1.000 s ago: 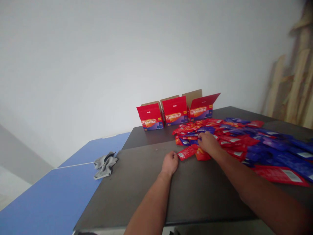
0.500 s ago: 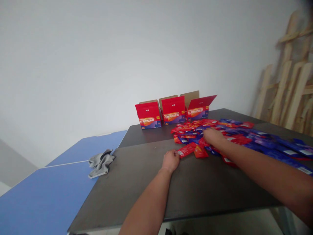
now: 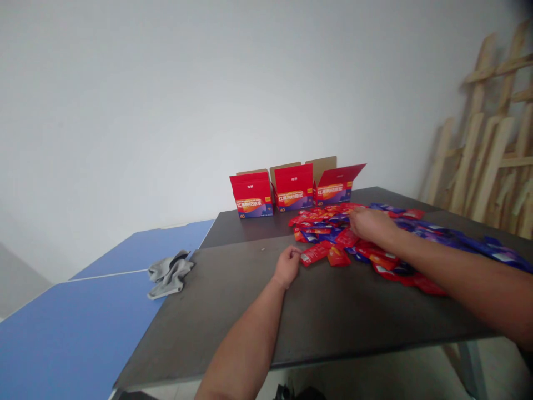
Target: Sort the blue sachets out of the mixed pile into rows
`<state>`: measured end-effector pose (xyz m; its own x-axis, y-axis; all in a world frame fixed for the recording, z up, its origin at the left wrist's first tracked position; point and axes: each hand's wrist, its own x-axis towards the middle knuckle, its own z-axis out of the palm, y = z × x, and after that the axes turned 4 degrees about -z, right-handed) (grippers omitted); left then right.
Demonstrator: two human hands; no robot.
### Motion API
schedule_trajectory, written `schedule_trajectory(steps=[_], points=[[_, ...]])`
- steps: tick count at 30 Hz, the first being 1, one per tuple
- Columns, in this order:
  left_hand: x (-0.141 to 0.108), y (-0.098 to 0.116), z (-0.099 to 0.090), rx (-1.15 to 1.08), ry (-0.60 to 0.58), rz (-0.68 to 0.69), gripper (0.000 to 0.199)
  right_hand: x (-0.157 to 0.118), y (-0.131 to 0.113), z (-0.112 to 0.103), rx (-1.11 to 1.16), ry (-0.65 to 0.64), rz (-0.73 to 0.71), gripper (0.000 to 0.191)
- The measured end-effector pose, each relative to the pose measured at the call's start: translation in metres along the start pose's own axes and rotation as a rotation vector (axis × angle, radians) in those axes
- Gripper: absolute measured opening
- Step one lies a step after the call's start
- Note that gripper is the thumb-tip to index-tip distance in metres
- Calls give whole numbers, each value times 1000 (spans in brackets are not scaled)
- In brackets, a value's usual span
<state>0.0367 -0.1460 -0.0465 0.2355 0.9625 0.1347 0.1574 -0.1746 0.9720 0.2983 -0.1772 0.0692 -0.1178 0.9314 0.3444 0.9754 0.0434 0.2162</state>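
My left hand (image 3: 287,266) rests at the near left of the pile with its fingers curled together. Right beside its fingertips lies a flat red sachet (image 3: 315,254) with a white label patch; whether the fingers touch its end I cannot tell. An orange-red sachet (image 3: 338,256) lies just to the right of that one. Over the middle of the heap, my right hand (image 3: 370,225) is closed, its fingertips down among the sachets and partly hidden. Below its fingers is another red sachet (image 3: 346,238). What either hand holds, if anything, does not show.
Three red printed cartons (image 3: 255,203) stand with raised flaps behind the heap on the dark table (image 3: 233,300). Blue sachets (image 3: 458,238) spread to the right. A grey cloth (image 3: 170,275) lies at the left edge, by a blue table (image 3: 83,333). Wooden slats (image 3: 478,166) lean at right.
My left hand has drawn slightly back from the red sachet's end. My right hand has lifted a little and shifted right over the heap. The view has turned slightly.
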Motion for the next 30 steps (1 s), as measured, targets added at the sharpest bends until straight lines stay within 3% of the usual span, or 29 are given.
schedule_trajectory(steps=[2, 4, 6, 8, 10, 13, 17, 19, 24, 30], points=[[-2, 6, -1, -289, -84, -86, 13, -4, -18, -6, 2, 91, -98, 25], [-5, 13, -3, -559, -260, -190, 23, -9, -41, -5, 13, 168, -212, 25], [-9, 18, -5, -737, -450, -277, 39, -14, -69, 4, 35, 203, -334, 22], [-10, 19, -7, -819, -554, -320, 51, -20, -97, 19, 70, 218, -438, 19], [-10, 17, -7, -838, -531, -319, 48, -24, -122, 37, 126, 235, -508, 18], [-6, 11, -5, -826, -358, -283, 30, -24, -143, 57, 229, 278, -558, 21], [0, 7, -4, -835, -151, -266, 19, -12, -131, 67, 343, 279, -578, 25], [2, 7, -4, -824, -103, -278, 20, -1, -114, 67, 347, 232, -476, 26], [4, 8, -4, -805, -63, -286, 23, 31, -69, 71, 238, 106, -113, 32], [5, 6, -4, -790, -67, -279, 23, 56, -53, 79, 173, -42, -39, 30]])
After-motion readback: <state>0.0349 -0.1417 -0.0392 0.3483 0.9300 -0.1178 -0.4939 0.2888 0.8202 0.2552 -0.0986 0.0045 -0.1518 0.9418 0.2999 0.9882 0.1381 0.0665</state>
